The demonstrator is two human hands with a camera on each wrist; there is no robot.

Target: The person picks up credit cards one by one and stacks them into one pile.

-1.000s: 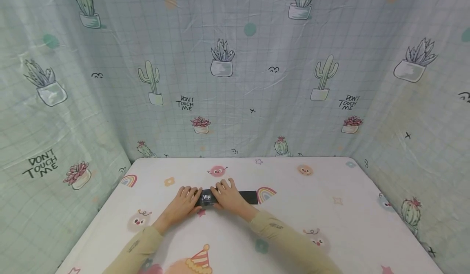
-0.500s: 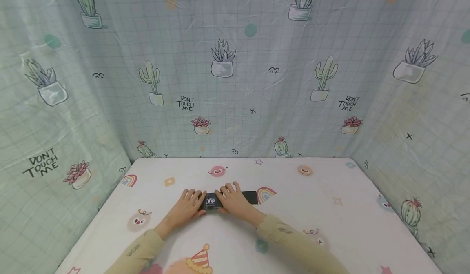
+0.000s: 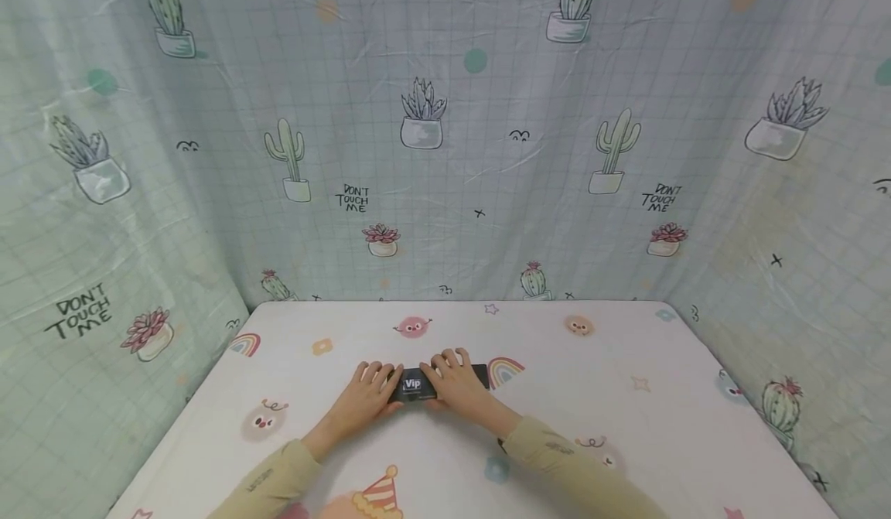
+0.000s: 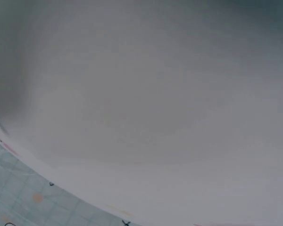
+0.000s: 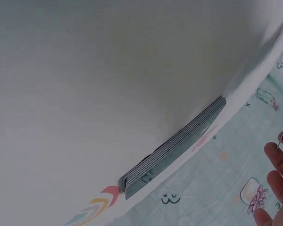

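Observation:
A dark card with white "Vip" lettering (image 3: 413,384) is held between both hands in the head view. My left hand (image 3: 369,395) pinches its left end, fingers over the far edge and thumb at the near edge. At the other end my right hand (image 3: 459,389) grips it likewise. The right wrist view shows the right hand's fingertips (image 5: 279,160) at the card's thin edge. Beyond the right hand, partly hidden by it, lies a dark stack of cards (image 3: 480,374). Its layered edges show in the right wrist view, where the card stack (image 5: 172,150) rests on the table.
A white table (image 3: 592,395) with printed cartoon figures carries the work. A printed rainbow (image 3: 506,372) lies just right of the stack. Patterned cactus curtains (image 3: 445,194) enclose the back and sides. The left wrist view holds only blurred tabletop (image 4: 146,132) and some curtain (image 4: 33,193).
Both hands have shifted right and a little nearer with the Vip card between them. The right hand now covers more of the card stack, which stays in place.

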